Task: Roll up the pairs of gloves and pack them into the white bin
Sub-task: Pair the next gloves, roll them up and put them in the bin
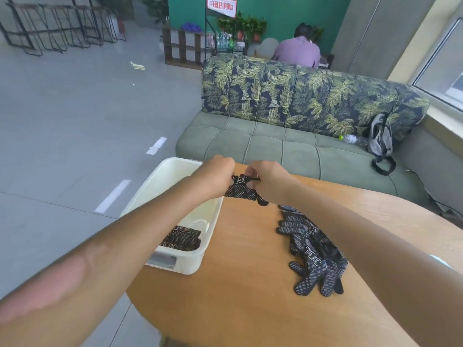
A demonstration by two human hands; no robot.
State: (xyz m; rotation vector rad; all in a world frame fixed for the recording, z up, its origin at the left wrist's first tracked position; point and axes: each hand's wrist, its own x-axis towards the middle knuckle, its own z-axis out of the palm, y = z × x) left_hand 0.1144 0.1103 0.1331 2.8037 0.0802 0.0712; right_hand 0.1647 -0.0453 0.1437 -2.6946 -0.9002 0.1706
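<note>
Since both hands work the pair right at the far table edge, next to the white bin, the biggest risk is the roll springing open: the knit looks soft and springy, so if either pinch slackens before the cuff is tucked, it likely unwinds and has to be redone. Second risk: dropping it off the far edge onto the sofa or floor, since the hands sit over the rim, not the tabletop middle. Smaller risk: a loose fingertip hanging under the roll may snag or stick out, making a sloppy bundle in the bin. Left hand has fingers curled on the left end of the glove pair; right hand pinches the right end, fingers closed on the fabric. The pair looks black with white grip dots and a white logo band, partly rolled, held just above the table between bin and sofa. One rolled bundle lies in the bin's near end. The unrolled gloves pile lies on the table, under the right forearm.
</note>
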